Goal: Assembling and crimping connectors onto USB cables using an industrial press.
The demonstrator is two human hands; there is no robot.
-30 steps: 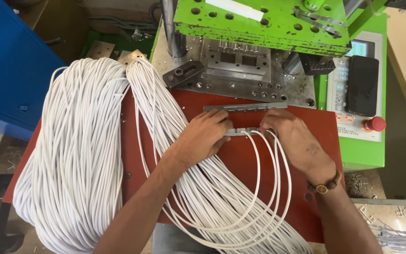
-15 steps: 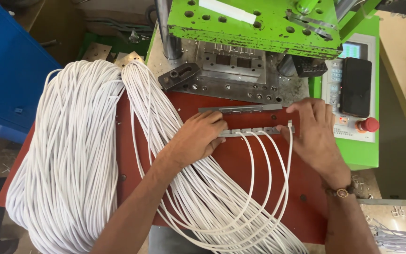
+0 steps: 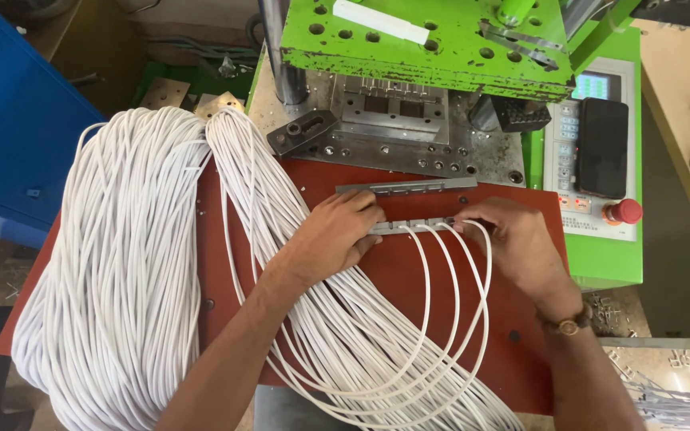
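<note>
A narrow grey metal bar (image 3: 413, 226) with slots lies on the dark red work plate (image 3: 409, 287). My left hand (image 3: 337, 235) presses on the bar's left end. My right hand (image 3: 513, 239) pinches a white cable (image 3: 485, 263) at the bar's right end. Several white cables loop from the bar down toward me. A second grey metal bar (image 3: 405, 187) lies just behind, near the machine. A big bundle of white cables (image 3: 121, 263) drapes over the plate's left side and under my left forearm.
A green moulding machine (image 3: 433, 40) with a steel mould block (image 3: 397, 112) stands behind the plate. Its control panel (image 3: 576, 128) holds a black phone (image 3: 600, 148) and a red button (image 3: 623, 211). A blue cabinet (image 3: 9, 120) stands at the left, a wooden bench (image 3: 680, 120) at the right.
My right hand has shifted from the bar's middle to its right end, and more cable ends now sit in the bar. My left hand has stayed on the left end.
</note>
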